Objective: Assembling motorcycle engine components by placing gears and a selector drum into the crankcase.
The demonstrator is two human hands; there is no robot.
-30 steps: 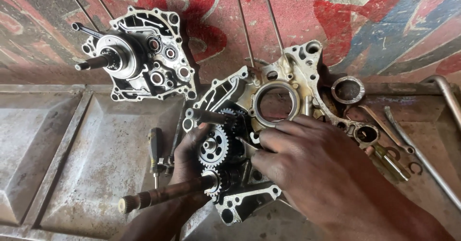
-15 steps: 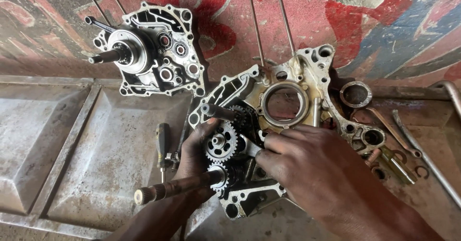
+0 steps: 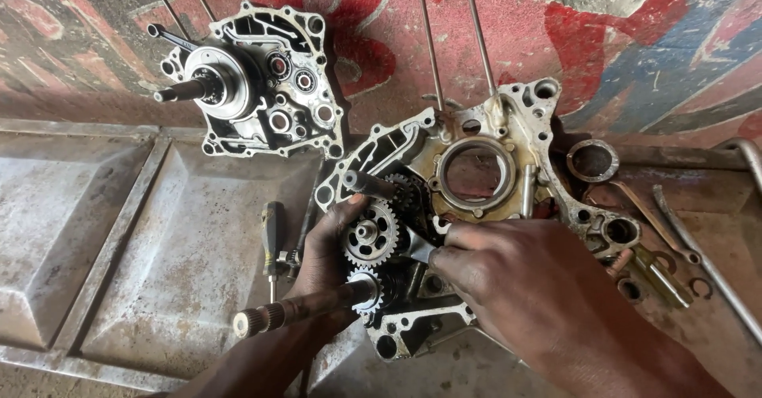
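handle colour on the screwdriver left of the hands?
Black handle on the small screwdriver, with a bare steel shaft; head view.

Open tray floor [image 3: 159, 271] at 9 o'clock of the crankcase half [image 3: 476, 168]. Splined shaft [image 3: 305, 309] juts toward 8 o'clock, screwdriver [image 3: 271, 239] beside it. Second case half [image 3: 254, 80] blocks 11 o'clock, wall rods [image 3: 429, 41] 12 o'clock. Loose ring [image 3: 593, 161], wrenches [image 3: 667, 223] crowd 3 o'clock.
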